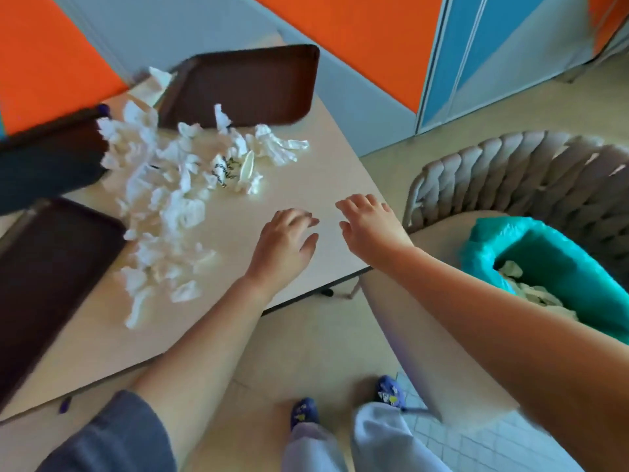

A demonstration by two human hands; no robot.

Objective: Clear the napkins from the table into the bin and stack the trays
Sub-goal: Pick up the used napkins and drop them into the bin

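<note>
Several crumpled white napkins [170,199] lie scattered across the middle of the beige table [306,185]. Three dark brown trays lie around them: one at the far side [245,86], one at the left edge [47,158], one at the near left [51,267]. My left hand [282,247] hovers over the bare tabletop right of the napkins, fingers spread, holding nothing. My right hand [369,226] is beside it near the table's right corner, also spread and empty. A bin with a teal liner [531,247] stands to the right, with napkins inside.
A woven grey chair [531,172] stands to the right of the table, with the bin on its seat. My legs and blue slippers [388,393] are on the tiled floor below. Orange and blue wall panels run behind the table.
</note>
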